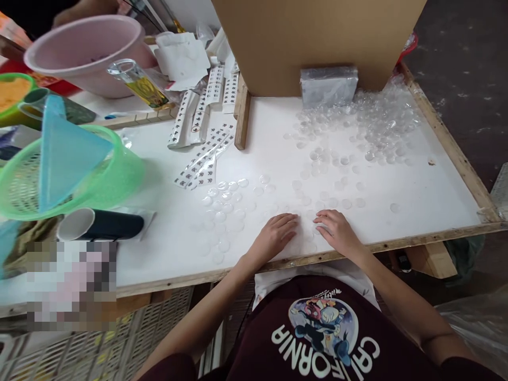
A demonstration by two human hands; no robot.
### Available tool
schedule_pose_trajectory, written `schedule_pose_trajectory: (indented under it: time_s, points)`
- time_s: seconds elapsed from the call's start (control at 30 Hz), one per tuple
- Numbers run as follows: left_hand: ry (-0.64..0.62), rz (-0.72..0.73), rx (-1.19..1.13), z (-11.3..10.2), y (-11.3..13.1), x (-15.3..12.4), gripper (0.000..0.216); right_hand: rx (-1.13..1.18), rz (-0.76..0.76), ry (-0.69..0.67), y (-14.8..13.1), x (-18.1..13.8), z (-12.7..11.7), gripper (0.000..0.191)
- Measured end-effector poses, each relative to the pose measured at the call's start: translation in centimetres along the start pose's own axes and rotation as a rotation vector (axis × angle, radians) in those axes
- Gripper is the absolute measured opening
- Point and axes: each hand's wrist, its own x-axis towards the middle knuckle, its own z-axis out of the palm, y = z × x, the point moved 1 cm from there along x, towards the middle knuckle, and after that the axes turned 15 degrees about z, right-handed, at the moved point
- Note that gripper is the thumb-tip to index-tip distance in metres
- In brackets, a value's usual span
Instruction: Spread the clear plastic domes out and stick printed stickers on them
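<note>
Both hands lie palm down on the white tabletop, near its front edge at 6 o'clock.

Left grip: released, fingers flat and together, holding nothing.
Right grip: released, fingers spread, tips resting among clear discs. I cannot tell whether one is pinned under a finger.

Discs: loose scatter at 12 o'clock of the hands, a dense heap at 1 o'clock, and a small group at 10 o'clock of the left grip.

Judgement: small, light, rigid and slick, and nearly invisible on white. They look likely to skate under a flat press. Best taken by the rim between fingertips, or slid first.

Cardboard box stands at 12 o'clock, well apart.
</note>
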Motion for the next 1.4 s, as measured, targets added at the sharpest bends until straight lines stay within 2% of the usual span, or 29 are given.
schedule_pose_trajectory:
  time_s: [0.1,0.23,0.3,0.37,0.47,0.57,0.9,1.17,1.4]
  points:
    - [0.021,-0.009,0.026,0.1,-0.1,-0.7,0.031,-0.027,-0.019,-0.032,-0.1,0.1,0.5,0.021]
    - [0.021,0.001,0.051,0.2,-0.4,-1.5,0.035,-0.096,0.051,0.062,1.4,0.1,-1.1,0.028]
    - [-0.004,0.0,0.069,0.4,-0.5,-1.7,0.043,-0.169,0.099,0.119,2.7,0.2,-2.0,0.037]
    - [-0.068,0.004,0.095,0.8,-0.5,-1.7,0.052,-0.264,0.154,0.142,4.1,0.4,-2.5,0.055]
    - [-0.187,0.003,0.153,1.3,-0.5,-1.7,0.07,-0.406,0.226,0.085,5.7,0.7,-2.0,0.081]
    - [-0.246,-0.002,0.22,1.5,-0.4,-1.6,0.082,-0.515,0.198,0.002,6.1,1.0,-0.6,0.087]
    - [-0.205,-0.065,0.318,0.3,-1.8,-3.1,0.09,-0.586,-0.063,-0.106,2.4,2.6,3.1,0.088]
    - [-0.144,-0.157,0.365,-1.0,-3.8,-5.4,0.086,-0.564,-0.133,-0.141,-1.4,4.9,6.6,0.087]
    - [-0.024,-0.306,0.288,-2.8,-4.5,-7.2,0.072,-0.513,-0.163,-0.194,-5.9,6.9,9.6,0.083]
